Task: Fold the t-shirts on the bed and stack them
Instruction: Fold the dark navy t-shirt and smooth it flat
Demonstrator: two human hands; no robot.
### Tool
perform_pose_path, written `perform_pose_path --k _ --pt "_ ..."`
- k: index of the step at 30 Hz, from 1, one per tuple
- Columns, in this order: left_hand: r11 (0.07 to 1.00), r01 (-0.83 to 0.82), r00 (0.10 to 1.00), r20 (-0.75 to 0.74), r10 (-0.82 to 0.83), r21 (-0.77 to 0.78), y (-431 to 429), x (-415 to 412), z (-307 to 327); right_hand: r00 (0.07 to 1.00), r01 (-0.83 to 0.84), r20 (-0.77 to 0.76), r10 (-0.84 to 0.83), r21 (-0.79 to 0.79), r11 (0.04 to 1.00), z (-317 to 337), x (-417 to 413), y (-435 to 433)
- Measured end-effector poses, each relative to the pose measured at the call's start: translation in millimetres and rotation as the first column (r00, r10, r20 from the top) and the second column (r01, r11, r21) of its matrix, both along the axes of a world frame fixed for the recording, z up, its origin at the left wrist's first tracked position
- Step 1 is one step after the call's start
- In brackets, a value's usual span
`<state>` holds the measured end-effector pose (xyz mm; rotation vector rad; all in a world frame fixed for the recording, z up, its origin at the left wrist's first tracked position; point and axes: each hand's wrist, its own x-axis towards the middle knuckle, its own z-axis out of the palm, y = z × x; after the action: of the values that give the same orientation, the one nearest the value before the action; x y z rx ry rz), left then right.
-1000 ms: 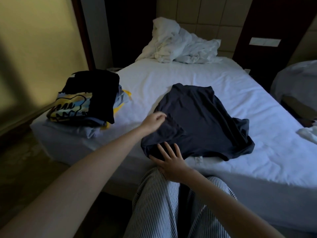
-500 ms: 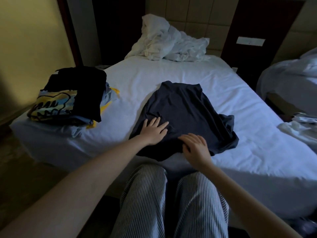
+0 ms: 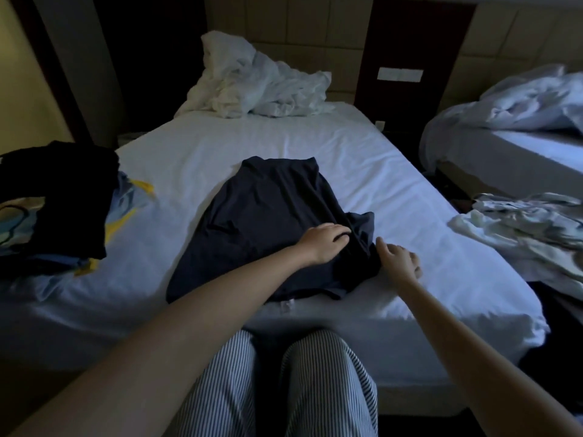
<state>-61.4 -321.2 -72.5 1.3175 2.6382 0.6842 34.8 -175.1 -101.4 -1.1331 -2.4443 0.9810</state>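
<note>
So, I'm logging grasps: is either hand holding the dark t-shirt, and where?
The left hand presses on the dark t-shirt near its bunched right side, no grip. The right hand is at that edge; whether it pinches fabric cannot be told.

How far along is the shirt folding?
Done: a stack of shirts, seemingly folded, sits on the bed's left side. In hand: a dark shirt lies spread mid-bed, not yet folded; the left hand rests on it, the right hand open at its bunched right edge. Left: fold it, add it to the stack, and perhaps the pale clothes at the far right.
</note>
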Motion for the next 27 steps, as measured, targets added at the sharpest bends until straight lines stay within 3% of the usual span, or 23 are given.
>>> perform_pose_path --k 3,5,9,11,14,19,21,24,26,27 --pt "0.993 0.015 1.000 0.000 -0.015 -0.121 20 -4 -15 0.994 -0.100 0.048 0.098 0.035 0.994 -3 -21 9" --pt "0.972 0.014 1.000 -0.008 -0.016 -0.236 21 -4 -31 0.996 -0.073 0.051 0.071 0.048 0.996 -7 -26 10" --pt "0.958 0.012 0.997 -0.070 -0.034 -0.287 19 -3 -48 0.941 0.324 -0.131 -0.313 0.074 0.943 -16 11 21" --pt "0.949 0.029 0.998 -0.049 -0.046 -0.313 20 -5 -44 0.905 0.411 -0.150 -0.398 0.068 0.909 -21 35 25" --pt "0.958 -0.005 1.000 -0.029 -0.003 -0.285 33 -10 -29 0.950 0.308 -0.086 -0.299 0.112 0.945 -24 43 27" --pt "0.998 -0.066 0.997 -0.028 0.066 -0.009 85 -25 5 0.974 0.217 -0.088 -0.207 0.114 0.970 -21 38 24" --pt "0.990 -0.107 0.994 0.006 0.108 -0.088 107 -30 13 0.980 0.175 -0.122 -0.158 0.144 0.974 -28 41 24" --pt "0.908 -0.101 0.995 -0.037 0.094 -0.406 129 -35 16 0.971 0.191 -0.174 -0.166 0.136 0.972 -32 43 23" --pt "0.914 0.013 0.999 0.041 0.004 -0.405 138 -39 21 0.941 0.230 -0.270 -0.203 0.072 0.970 -33 43 22" --pt "0.937 0.118 0.990 0.114 -0.085 -0.330 144 -42 25 0.924 0.244 -0.313 -0.220 0.039 0.969 -35 43 21"
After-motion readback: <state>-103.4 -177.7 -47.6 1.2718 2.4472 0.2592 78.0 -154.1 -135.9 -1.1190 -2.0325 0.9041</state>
